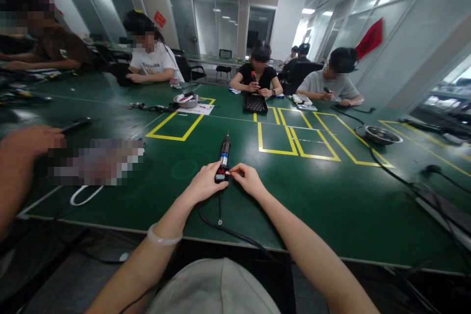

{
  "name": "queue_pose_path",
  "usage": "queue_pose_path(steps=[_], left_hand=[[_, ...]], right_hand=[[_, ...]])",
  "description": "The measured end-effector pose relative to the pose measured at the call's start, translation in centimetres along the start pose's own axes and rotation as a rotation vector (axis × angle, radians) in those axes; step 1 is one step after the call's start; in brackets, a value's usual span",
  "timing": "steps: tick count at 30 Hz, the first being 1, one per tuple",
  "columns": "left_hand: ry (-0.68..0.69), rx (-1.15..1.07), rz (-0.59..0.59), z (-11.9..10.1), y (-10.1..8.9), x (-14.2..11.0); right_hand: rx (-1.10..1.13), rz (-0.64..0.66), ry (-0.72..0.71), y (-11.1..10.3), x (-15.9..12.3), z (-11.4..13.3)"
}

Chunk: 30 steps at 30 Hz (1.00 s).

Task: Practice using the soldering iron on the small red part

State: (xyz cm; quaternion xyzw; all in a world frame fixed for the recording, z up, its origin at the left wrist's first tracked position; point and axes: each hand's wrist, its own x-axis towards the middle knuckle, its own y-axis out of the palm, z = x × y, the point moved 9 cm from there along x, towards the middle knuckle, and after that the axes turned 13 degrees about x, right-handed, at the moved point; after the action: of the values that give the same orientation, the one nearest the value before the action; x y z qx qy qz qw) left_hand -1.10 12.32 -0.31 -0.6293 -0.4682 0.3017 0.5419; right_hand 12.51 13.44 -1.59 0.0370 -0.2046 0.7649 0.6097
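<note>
An electric screwdriver [224, 149] lies on the green table in front of me, its thin bit pointing away. Its rear part looks opened up, with a silver motor body, a blue band and red bits showing. My left hand [205, 182] grips the rear end from the left, thumb along the near side. From the right, my right hand [250, 180] pinches a small pale and orange piece [228, 173] against the screwdriver's rear; its kind is too small to tell. A black cable [235, 233] runs along the table edge near my hands.
Yellow tape outlines [277, 151] mark the table. A metal bowl [382, 135] stands at right, another bowl [187, 100] with items farther back. A black tray [255, 104] lies before a person opposite. At left are a blurred-out object [99, 162] and another person's hand [31, 142].
</note>
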Motion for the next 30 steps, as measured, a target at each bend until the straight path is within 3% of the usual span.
queue_pose_path(steps=[7,13,17,30], left_hand=[[-0.008,0.114,0.080,-1.2,-0.1,0.5],[-0.155,0.265,0.041,-2.2,-0.2,0.9],[-0.130,0.332,0.039,-2.4,0.2,1.4],[-0.119,0.264,0.123,3.0,-0.8,1.6]], right_hand=[[-0.021,0.019,-0.019,-0.5,-0.3,0.4],[-0.048,0.053,-0.063,-0.6,-0.3,0.8],[-0.075,0.051,-0.087,-0.8,-0.4,1.0],[-0.090,-0.052,-0.057,-3.1,-0.2,0.4]])
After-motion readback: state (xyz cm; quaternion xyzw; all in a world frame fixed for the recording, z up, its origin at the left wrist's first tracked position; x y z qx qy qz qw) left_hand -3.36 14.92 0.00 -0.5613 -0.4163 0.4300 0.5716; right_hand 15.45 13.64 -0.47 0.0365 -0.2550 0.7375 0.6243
